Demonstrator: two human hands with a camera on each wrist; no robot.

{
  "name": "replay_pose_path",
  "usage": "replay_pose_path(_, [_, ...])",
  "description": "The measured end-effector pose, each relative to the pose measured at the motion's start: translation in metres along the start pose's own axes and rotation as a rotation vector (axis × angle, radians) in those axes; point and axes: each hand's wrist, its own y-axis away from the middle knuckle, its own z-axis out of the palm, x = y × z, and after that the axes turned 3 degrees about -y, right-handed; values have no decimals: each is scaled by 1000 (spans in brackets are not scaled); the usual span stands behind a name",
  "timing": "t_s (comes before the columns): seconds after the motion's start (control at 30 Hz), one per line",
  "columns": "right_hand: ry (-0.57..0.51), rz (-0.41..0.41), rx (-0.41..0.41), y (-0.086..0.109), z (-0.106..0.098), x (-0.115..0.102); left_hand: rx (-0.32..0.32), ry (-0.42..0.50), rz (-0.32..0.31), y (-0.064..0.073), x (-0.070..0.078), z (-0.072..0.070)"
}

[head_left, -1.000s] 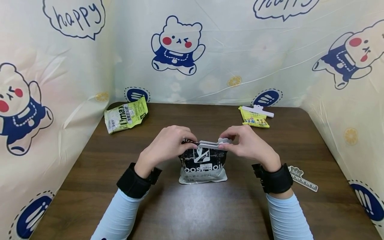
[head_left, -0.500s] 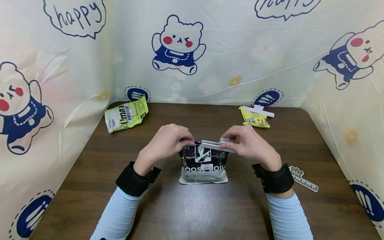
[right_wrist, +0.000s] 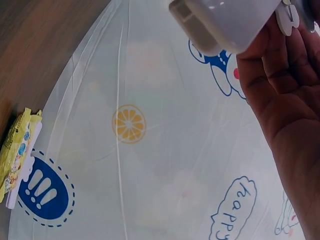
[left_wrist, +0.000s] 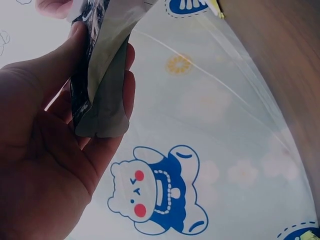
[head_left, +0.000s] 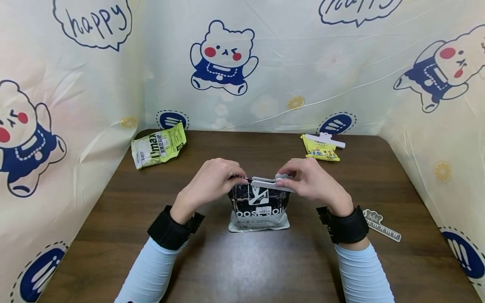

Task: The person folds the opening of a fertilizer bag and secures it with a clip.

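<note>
A black and silver-grey pouch [head_left: 259,221] stands upright on the brown table, midway between both hands. My left hand [head_left: 214,182] pinches its top left corner between thumb and fingers; the left wrist view shows the pouch's folded side [left_wrist: 107,110] in that grip. With thumb and fingertips, my right hand [head_left: 315,182] holds a pale grey-white bag clip [head_left: 262,184] by its handle. The clip's bars lie along the right part of the pouch's top edge, overlapping it in the head view. In the right wrist view the clip [right_wrist: 230,22] appears from its end, the bars close together.
A green pouch [head_left: 157,148] lies at the back left. At the back right is a small yellow packet [head_left: 321,151] with a white clip [head_left: 326,138] across its top. Another grey clip [head_left: 382,225] lies beside my right wrist. A printed curtain [head_left: 295,63] surrounds the table [head_left: 242,269].
The pouch has shifted slightly to the right. The clip and right hand moved a little right, then back left. My left hand moved slightly left along the top edge, then partly back.
</note>
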Motion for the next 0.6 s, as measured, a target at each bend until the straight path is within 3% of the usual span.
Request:
replay_pose_path(0.3, [-10, -42, 13, -2, 4, -2, -42, 66, -20, -1, 1, 0])
replay_pose_path(0.6, [-6, 63, -40, -4, 2, -9, -90, 153, -67, -1, 1, -1])
